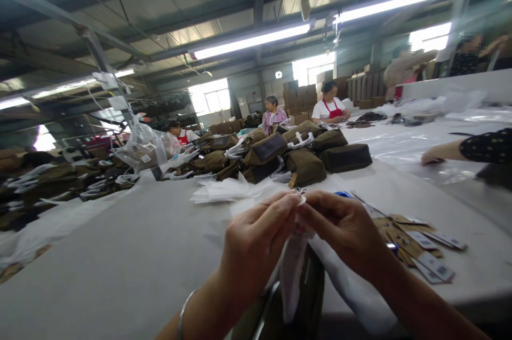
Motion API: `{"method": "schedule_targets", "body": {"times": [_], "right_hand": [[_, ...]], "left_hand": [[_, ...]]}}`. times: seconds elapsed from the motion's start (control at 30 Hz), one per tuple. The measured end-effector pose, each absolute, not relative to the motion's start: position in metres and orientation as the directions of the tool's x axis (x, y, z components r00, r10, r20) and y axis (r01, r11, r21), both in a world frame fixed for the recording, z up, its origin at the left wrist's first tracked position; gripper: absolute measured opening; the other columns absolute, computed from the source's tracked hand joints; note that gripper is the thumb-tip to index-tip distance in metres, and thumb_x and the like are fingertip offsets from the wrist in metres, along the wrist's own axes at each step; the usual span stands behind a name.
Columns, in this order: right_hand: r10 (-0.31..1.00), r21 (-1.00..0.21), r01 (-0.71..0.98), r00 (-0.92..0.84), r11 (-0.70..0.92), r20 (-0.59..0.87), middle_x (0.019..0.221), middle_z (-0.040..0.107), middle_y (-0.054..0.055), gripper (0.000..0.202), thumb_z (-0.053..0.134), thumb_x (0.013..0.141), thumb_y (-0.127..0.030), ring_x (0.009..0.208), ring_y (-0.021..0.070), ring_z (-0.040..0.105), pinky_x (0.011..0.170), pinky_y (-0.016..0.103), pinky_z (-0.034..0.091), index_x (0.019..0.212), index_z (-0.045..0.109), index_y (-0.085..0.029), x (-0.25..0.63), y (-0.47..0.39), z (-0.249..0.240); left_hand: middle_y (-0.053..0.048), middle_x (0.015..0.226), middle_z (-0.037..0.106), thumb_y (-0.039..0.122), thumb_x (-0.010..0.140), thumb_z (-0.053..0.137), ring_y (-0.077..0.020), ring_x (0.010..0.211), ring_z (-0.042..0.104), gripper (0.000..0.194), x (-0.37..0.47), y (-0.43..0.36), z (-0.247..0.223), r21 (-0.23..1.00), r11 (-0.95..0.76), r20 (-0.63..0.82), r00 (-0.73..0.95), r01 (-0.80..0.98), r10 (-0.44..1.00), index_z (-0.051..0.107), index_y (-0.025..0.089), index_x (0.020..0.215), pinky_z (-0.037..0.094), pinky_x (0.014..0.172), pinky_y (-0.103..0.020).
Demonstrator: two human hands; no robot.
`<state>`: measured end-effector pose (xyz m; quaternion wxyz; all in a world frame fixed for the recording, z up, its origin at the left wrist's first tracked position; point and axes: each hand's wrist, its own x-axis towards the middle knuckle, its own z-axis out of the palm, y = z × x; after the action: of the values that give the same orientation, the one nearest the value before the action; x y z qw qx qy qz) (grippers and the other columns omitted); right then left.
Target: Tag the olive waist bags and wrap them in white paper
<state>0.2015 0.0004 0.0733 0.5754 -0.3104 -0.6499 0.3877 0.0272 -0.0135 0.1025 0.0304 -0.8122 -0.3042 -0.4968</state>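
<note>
My left hand (252, 241) and my right hand (348, 228) meet in front of me, fingertips pinched together on white wrapping paper (294, 276). A strip of this paper hangs below the fingers, and a bit of metal hardware shows just beyond the fingertips. What else lies inside the pinch is hidden. Under my hands stands an olive bag (316, 292) at the table's near edge, partly covered by the paper and my wrists. Another white wrapped length (352, 292), perhaps a strap or handle, curves down beneath my right forearm.
Beyond my hands lie white sheets (232, 190) and a pile of olive bags (264, 150). Cardboard tags (420, 244) with labels are spread to the right. A co-worker's hand (434, 154) rests on clear plastic (408, 145). Other people work farther back.
</note>
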Motion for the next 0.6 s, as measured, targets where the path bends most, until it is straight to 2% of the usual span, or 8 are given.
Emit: {"method": "schedule_targets", "body": {"times": [0.17,0.3,0.4,0.5,0.6], "right_hand": [[0.875,-0.875,-0.133,-0.078,0.466,0.478,0.063,0.067,0.000,0.027,0.072,0.088,-0.046,0.054,0.0109,0.057,0.047,0.019,0.042,0.084,0.076,-0.020,0.202,-0.002,0.076],[0.885,-0.885,-0.105,-0.069,0.453,0.461,0.063,0.066,0.000,0.028,0.070,0.089,-0.045,0.055,0.0110,0.058,0.052,0.019,0.045,0.080,0.072,-0.018,0.203,0.000,0.074],[0.885,-0.890,-0.063,-0.099,0.451,0.455,0.062,0.064,0.000,0.032,0.068,0.091,-0.044,0.056,0.0114,0.058,0.054,0.020,0.046,0.074,0.068,-0.017,0.203,0.001,0.070],[0.884,-0.892,-0.047,-0.124,0.449,0.452,0.061,0.063,0.000,0.035,0.066,0.092,-0.045,0.055,0.0110,0.057,0.054,0.020,0.045,0.073,0.066,-0.016,0.204,0.002,0.070],[0.875,-0.888,-0.087,-0.150,0.452,0.461,0.061,0.064,-0.001,0.035,0.066,0.093,-0.046,0.055,0.0100,0.056,0.054,0.019,0.044,0.075,0.067,-0.016,0.204,0.002,0.072]], "left_hand": [[-0.004,0.114,0.079,0.014,0.092,0.067,-0.0192,0.102,0.076,0.023,0.028,-0.016,0.108,0.327,-0.822,0.801,0.324,0.466,0.503,0.079,0.023,0.110,0.059,0.094,-0.024],[-0.002,0.096,0.082,0.020,0.089,0.072,-0.0195,0.081,0.079,0.012,0.030,-0.009,0.106,0.424,-0.739,0.795,0.176,0.523,0.580,0.081,0.023,0.096,0.062,0.078,-0.025],[0.001,0.082,0.080,0.023,0.091,0.071,-0.0150,0.062,0.075,0.009,0.030,-0.004,0.103,0.500,-0.672,0.764,0.086,0.547,0.639,0.079,0.023,0.096,0.060,0.062,-0.021],[0.002,0.085,0.081,0.018,0.092,0.069,-0.0128,0.064,0.076,0.011,0.030,-0.003,0.101,0.433,-0.728,0.807,0.132,0.532,0.576,0.077,0.021,0.098,0.061,0.064,-0.019],[-0.003,0.101,0.081,0.010,0.089,0.070,-0.0144,0.085,0.078,0.016,0.030,-0.006,0.100,0.257,-0.824,0.866,0.258,0.504,0.428,0.076,0.018,0.102,0.062,0.082,-0.019]]}}
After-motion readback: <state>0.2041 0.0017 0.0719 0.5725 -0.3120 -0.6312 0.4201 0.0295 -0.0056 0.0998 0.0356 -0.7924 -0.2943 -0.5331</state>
